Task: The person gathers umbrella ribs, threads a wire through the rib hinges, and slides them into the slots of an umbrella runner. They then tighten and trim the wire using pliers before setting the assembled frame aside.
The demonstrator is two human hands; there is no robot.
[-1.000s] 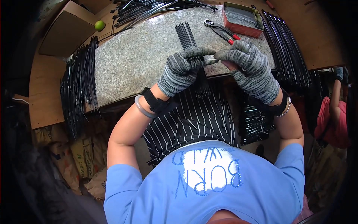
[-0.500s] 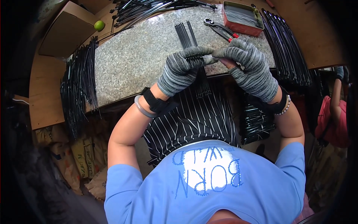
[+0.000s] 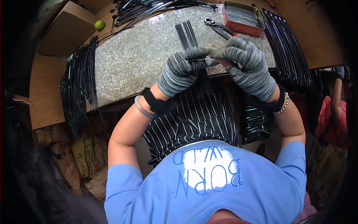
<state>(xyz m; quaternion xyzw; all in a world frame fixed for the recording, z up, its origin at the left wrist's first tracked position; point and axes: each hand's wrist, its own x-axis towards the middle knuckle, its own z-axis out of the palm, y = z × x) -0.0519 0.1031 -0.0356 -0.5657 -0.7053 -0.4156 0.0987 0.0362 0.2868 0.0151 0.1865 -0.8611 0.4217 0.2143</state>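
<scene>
We see two gloved hands, meeting at the fingertips over the near edge of a work surface. The left hand (image 3: 180, 70) is clamped around a flat row of black rods (image 3: 191, 34), whose far ends project beyond the glove in two narrow groups, too tightly packed for us to count. The right hand (image 3: 249, 68) is bent, thumb and forefinger at the left fingertips; we cannot tell whether it pinches anything. Beneath lies one speckled stone slab (image 3: 130, 56). Around it we count four further masses of dark rods: one left bundle (image 3: 76, 82), one right bundle (image 3: 285, 50), one loose far pile (image 3: 153, 11) and one lower bundle (image 3: 257, 121), below the near edge. One cardboard box (image 3: 67, 30) stands at far left. One red-sided tin (image 3: 244, 29), filled with thin pale wires (image 3: 241, 16), occupies the far right; just beside it lies one pair of pliers (image 3: 220, 30), its grips partly behind the right hand. We note one round green fruit (image 3: 99, 25) near the box.
</scene>
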